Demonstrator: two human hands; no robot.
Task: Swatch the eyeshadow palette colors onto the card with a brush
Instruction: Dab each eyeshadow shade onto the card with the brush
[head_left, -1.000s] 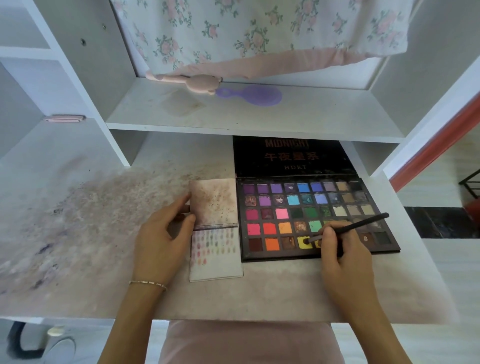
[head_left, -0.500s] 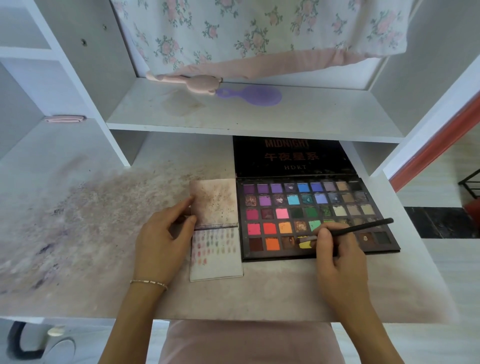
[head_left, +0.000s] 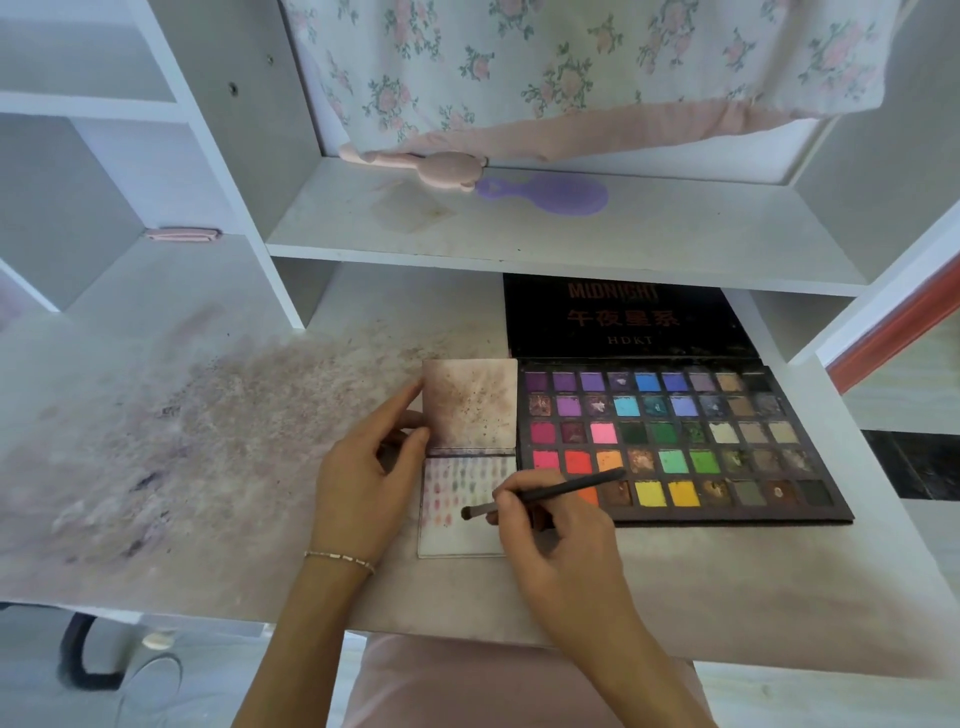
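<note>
Desk (head_left: 218, 519): pale surface under a white shelf unit, heavily dusted with pigment stains on its left half; bears all task items. Shelf (head_left: 675, 244): carries a purple hand mirror (head_left: 550, 194) and a pink handled item (head_left: 441, 169) below a hanging floral cloth (head_left: 571, 67). Eyeshadow palette (head_left: 727, 447): open, flat on the desk right of centre, black lid (head_left: 623, 317) lying behind it, rows of coloured pans exposed, two yellow pans in the near row. Card (head_left: 457, 535): folded, lying just beside the palette's left edge; upper leaf smudged brown, lower leaf bearing rows of small colour marks, with bare space toward its near edge. Left hand (head_left: 363, 488): resting at the card's left side, thumb and fingers curled on the edge by the fold, steadying it. Right hand (head_left: 556, 540): fingers pinched round the brush (head_left: 545, 493). Change noted: a second ago the brush tip sat in the near-row yellow pans; it has since travelled left off the palette and now lies over the lower leaf of the card, right of the existing marks. Whether the bristles touch the paper cannot be told. Assessment: loading of this colour appears complete, and the stroke onto the card is the step in hand; many pans likely remain to be swatched.
</note>
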